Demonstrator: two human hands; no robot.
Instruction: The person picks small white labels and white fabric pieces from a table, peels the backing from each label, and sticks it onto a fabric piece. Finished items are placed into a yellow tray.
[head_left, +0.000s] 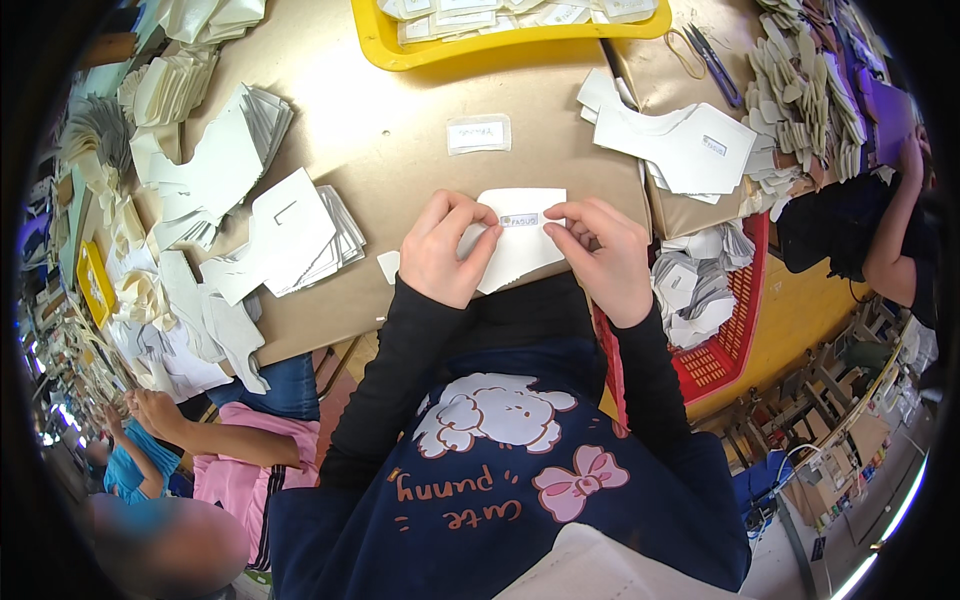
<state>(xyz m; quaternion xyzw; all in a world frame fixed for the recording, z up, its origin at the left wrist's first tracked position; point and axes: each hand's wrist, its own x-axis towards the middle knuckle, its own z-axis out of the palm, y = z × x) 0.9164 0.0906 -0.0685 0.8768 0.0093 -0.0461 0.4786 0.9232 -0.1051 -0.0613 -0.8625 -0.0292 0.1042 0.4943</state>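
Between my hands a white cut piece (522,262) of sheet material lies on the table's near edge. A small printed label (519,220) rests on or just over its upper part. My left hand (447,245) is closed, thumb and forefinger pinching at the label's left end. At its right end my right hand (605,255) pinches in the same way, the other fingers curled. Whether the label is stuck down I cannot tell. Beyond my hands a pale rectangular patch with print (479,134) lies flat on the brown table (400,150).
A yellow tray (400,57) of patches stands at the back. White cut pieces (300,235) are stacked at left; a labelled stack (690,145) sits right, near blue snips (715,65). A red basket (725,340) holds more pieces at lower right. Co-workers (255,455) are on both sides.
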